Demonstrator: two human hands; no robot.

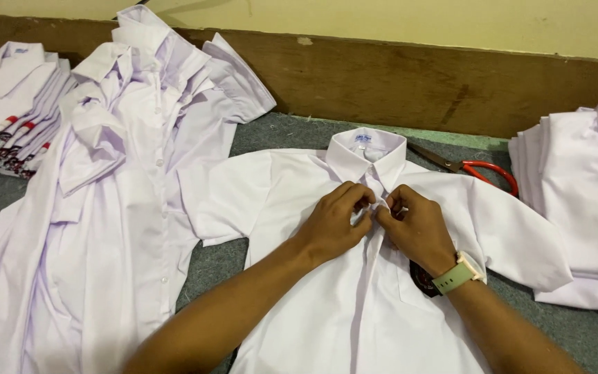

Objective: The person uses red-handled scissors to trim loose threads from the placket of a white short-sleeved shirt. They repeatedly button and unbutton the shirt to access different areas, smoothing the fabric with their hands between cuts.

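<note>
A white short-sleeved shirt [292, 194] lies face up on the grey table, collar [368, 149] toward the wall. My left hand [333, 221] and my right hand [413, 228] meet on the front placket just below the collar, both pinching the fabric edges there. A pale green watch [457, 274] is on my right wrist. A dark badge on the chest pocket shows partly under that wrist.
A loose heap of white shirts [112, 208] fills the left side. Folded shirts [8, 104] are stacked at far left, another white pile [583, 201] at right. Red-handled scissors [482, 172] lie by the brown wooden board [396, 83].
</note>
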